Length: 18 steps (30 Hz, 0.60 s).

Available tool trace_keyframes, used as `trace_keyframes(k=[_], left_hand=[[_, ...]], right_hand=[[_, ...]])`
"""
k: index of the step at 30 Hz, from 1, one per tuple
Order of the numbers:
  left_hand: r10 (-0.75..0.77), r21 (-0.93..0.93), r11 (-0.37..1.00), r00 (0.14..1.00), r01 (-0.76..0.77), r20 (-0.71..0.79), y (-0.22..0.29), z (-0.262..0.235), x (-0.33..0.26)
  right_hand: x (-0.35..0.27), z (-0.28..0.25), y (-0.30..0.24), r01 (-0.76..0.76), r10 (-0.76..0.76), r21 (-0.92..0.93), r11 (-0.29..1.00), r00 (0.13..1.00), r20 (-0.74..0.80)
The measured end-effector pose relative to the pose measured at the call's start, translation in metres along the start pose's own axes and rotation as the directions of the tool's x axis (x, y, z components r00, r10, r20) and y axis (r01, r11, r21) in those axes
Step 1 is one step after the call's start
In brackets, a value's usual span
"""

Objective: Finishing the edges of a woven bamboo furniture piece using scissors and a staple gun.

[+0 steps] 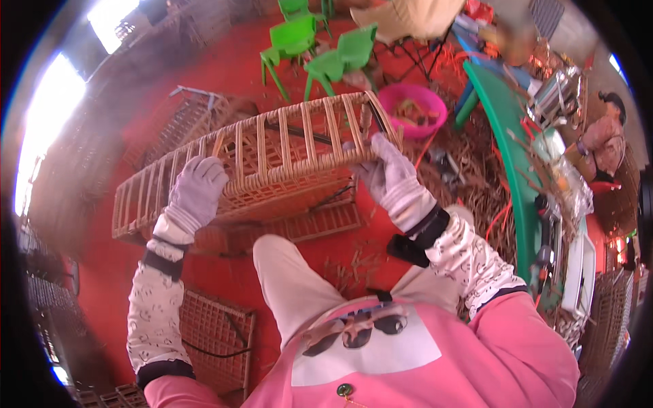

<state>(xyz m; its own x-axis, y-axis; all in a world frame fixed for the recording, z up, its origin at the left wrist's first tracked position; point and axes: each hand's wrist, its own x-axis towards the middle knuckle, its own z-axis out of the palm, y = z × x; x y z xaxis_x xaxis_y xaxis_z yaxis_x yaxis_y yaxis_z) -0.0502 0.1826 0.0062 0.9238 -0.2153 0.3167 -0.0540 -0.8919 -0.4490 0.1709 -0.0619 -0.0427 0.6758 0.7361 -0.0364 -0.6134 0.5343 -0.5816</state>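
Note:
In front of my knees I hold a long woven wicker frame (294, 163), raised and slanting up toward the right. Wrapped cane strips cross between its two long rims, and a lattice panel shows beneath them. My gloved left hand (197, 189) is closed over the near rim, left of the middle. At the right end, my gloved right hand (389, 171) grips the near rim close to the corner. Its fingertips are partly hidden by the cane. Patterned sleeves cover both forearms.
Small green chairs (289, 42) and a pink basin (425, 96) stand beyond the frame. To the right, a green table (505, 146) bears tools and scraps, with cane offcuts (469, 170) heaped beside it. Another lattice panel (216, 333) lies at lower left. A person (605, 139) sits far right.

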Motion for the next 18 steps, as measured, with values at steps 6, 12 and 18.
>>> trace_keyframes(k=[6, 12, 18], left_hand=[[-0.133, -0.166, 0.975, 0.986, 0.148, 0.1, 0.032, -0.043, -0.01], [-0.441, -0.233, 0.872, 0.898, 0.43, 0.005, 0.103, -0.052, 0.043], [-0.065, -0.552, 0.833, 0.997, 0.038, -0.029, 0.162, -0.076, 0.129]], right_hand=[[-0.071, 0.003, -0.009, -0.068, 0.068, 0.018, 0.997, 0.997, 0.021], [-0.114, -0.026, -0.011, -0.081, 0.081, 0.021, 0.997, 0.997, -0.02], [-0.131, -0.031, -0.019, -0.127, 0.129, -0.035, 0.991, 0.987, 0.093]])
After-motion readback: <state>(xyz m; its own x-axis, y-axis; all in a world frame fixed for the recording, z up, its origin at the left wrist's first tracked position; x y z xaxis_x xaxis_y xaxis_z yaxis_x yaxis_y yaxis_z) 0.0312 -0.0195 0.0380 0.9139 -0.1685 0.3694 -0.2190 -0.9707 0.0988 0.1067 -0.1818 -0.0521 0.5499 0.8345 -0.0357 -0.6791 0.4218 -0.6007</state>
